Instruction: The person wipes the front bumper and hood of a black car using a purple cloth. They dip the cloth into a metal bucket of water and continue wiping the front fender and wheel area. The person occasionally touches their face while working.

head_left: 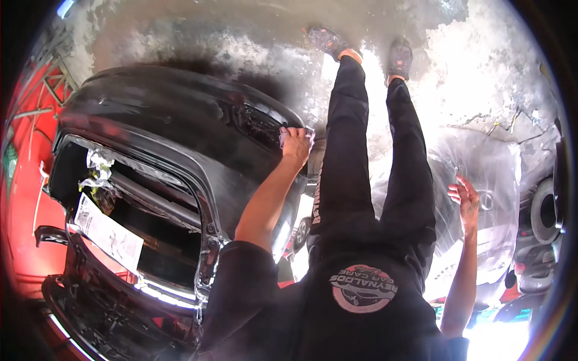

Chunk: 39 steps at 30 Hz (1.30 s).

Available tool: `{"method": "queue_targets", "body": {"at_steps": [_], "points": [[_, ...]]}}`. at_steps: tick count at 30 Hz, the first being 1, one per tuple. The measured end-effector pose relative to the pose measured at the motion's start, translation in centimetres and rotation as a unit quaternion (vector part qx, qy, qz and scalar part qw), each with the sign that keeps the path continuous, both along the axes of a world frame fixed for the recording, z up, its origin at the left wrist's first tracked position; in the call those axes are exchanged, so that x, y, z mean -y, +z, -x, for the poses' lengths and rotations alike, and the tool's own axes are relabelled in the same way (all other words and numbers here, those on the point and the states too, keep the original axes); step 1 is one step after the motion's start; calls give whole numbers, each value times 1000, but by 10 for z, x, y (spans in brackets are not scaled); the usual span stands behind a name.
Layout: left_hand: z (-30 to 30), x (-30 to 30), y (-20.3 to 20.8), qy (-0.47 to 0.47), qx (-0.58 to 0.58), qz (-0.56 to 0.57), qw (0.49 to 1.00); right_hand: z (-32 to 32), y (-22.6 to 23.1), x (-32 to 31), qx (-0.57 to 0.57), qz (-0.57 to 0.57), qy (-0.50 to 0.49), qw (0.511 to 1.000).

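Note:
My left hand (295, 146) is closed on a pale pinkish cloth (311, 137). It presses the cloth to the rear corner of a dull black car body (174, 102), beside a dark recessed opening (256, 123) in the panel. Out to the right, my right hand (466, 197) is raised with its fingers apart and holds nothing that I can see. The car's wide rear opening (208, 234) is on the left, with a printed paper sheet (108, 231) and crumpled pale material (99, 165) at its edge.
On the right stands a large shape under clear plastic sheeting (475, 156), with tyres (545, 210) beyond it. My legs (346, 144) stand on a stained, wet-looking concrete floor (235, 45). A red surface (27, 210) and metal rods (36, 112) are at the far left.

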State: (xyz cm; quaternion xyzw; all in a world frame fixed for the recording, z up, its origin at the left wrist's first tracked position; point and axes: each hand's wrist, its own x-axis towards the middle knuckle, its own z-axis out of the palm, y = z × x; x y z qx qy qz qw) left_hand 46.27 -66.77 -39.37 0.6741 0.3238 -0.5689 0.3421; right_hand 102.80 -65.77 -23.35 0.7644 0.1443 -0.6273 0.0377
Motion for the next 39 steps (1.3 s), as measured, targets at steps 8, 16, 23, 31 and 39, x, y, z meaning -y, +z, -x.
{"method": "queue_targets", "body": {"at_steps": [8, 16, 23, 31, 39], "points": [[81, -112, -7, -75, -107, -44, 990, -8, -18, 22, -6, -28, 14, 999], [31, -19, -11, 2, -39, 3, 999, 5, -25, 28, -31, -32, 12, 999], [18, -35, 9, 11, -27, 3, 1000, -8, -22, 37, -39, -50, 8, 998], [74, -131, 39, -48, -20, -76, 996, -4, -29, 36, -34, -40, 11, 999], [41, -5, 13, 102, -14, 86, 991, 7, -26, 37, -45, -44, -9, 998]]}}
